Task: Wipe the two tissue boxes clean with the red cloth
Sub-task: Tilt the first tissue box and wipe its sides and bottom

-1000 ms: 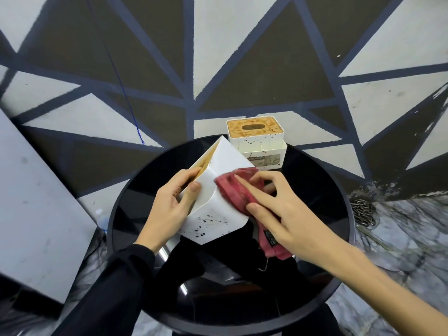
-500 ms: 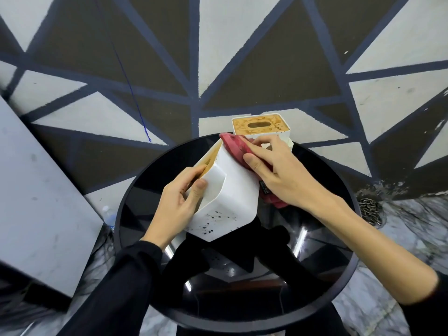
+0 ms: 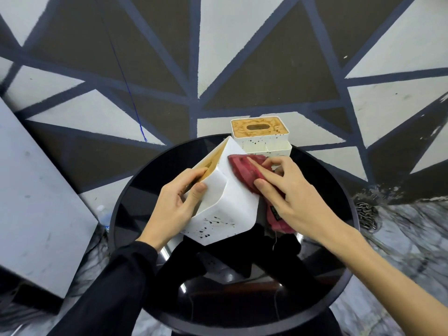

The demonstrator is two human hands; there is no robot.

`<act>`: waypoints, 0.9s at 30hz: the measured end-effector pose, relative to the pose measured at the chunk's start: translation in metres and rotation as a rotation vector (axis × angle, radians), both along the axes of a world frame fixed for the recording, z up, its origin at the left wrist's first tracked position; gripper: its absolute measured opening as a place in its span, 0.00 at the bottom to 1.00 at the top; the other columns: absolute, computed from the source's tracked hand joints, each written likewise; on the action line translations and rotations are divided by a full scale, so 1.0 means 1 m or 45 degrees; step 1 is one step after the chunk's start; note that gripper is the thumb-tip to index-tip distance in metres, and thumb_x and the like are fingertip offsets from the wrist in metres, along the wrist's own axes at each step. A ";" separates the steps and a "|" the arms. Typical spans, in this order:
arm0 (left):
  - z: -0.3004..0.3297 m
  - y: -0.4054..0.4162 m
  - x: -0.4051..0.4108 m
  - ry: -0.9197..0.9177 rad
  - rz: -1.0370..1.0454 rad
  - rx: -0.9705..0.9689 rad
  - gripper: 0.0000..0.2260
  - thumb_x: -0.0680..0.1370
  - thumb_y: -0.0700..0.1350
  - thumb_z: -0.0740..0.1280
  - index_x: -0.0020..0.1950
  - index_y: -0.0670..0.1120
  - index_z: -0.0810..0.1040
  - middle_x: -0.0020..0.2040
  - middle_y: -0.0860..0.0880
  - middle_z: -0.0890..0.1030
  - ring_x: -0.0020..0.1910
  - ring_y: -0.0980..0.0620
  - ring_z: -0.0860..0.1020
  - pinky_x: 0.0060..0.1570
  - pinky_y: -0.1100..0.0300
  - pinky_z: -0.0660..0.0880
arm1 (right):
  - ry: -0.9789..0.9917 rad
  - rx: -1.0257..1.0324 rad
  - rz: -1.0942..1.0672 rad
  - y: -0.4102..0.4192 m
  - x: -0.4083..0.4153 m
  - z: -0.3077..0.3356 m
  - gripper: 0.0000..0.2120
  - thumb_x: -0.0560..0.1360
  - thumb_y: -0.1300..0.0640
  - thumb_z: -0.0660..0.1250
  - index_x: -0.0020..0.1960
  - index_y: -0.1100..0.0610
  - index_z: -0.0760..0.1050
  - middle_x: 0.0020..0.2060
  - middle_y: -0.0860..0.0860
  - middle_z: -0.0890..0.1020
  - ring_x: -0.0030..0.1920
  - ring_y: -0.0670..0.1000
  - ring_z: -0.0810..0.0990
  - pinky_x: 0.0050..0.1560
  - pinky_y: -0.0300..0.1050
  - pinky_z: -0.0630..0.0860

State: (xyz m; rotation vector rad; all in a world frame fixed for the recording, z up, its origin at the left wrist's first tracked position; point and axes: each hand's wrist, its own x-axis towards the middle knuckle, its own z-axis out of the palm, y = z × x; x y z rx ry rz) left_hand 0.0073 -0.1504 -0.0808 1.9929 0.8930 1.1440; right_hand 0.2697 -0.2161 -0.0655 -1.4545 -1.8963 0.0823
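A white tissue box [image 3: 228, 204] with a wooden lid is tipped on edge over the round black table [image 3: 315, 299]. My left hand [image 3: 174, 204] grips its left end, thumb on the white side, fingers on the lid. Black ink specks show on the box's lower part. My right hand [image 3: 286, 192] presses the red cloth [image 3: 244, 169] flat against the box's right face with straight fingers. A second white tissue box [image 3: 260, 135] with a wooden slotted lid stands upright at the table's far edge, also speckled.
The glossy table top reflects my arms. A grey slab [image 3: 36, 190] lies on the floor to the left, with a plastic bottle [image 3: 103, 214] beside it. A metal chain [image 3: 367, 214] lies on the floor at the right. The floor has dark and pale triangles.
My right hand slid the red cloth up the box's right face to its top edge, then back down a little. My left hand keeps the same hold on the box.
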 end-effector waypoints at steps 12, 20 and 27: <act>-0.005 0.003 -0.006 -0.032 -0.021 0.025 0.30 0.82 0.69 0.60 0.71 0.47 0.79 0.57 0.48 0.83 0.51 0.56 0.81 0.50 0.64 0.74 | -0.091 0.027 0.120 0.001 -0.024 0.029 0.24 0.85 0.38 0.53 0.78 0.40 0.69 0.63 0.45 0.67 0.62 0.45 0.69 0.50 0.51 0.79; 0.000 0.004 0.001 0.010 -0.001 0.065 0.30 0.82 0.69 0.60 0.67 0.46 0.81 0.51 0.52 0.81 0.43 0.59 0.78 0.46 0.70 0.70 | -0.067 -0.009 0.144 -0.024 0.001 -0.009 0.25 0.85 0.39 0.53 0.80 0.41 0.64 0.65 0.45 0.66 0.60 0.46 0.70 0.50 0.51 0.81; 0.000 0.003 0.003 -0.002 0.038 0.066 0.33 0.81 0.71 0.60 0.67 0.44 0.81 0.51 0.57 0.81 0.45 0.63 0.79 0.47 0.74 0.70 | 0.125 -0.114 -0.018 0.016 0.008 0.000 0.27 0.82 0.35 0.52 0.76 0.44 0.72 0.62 0.45 0.68 0.64 0.48 0.72 0.61 0.55 0.78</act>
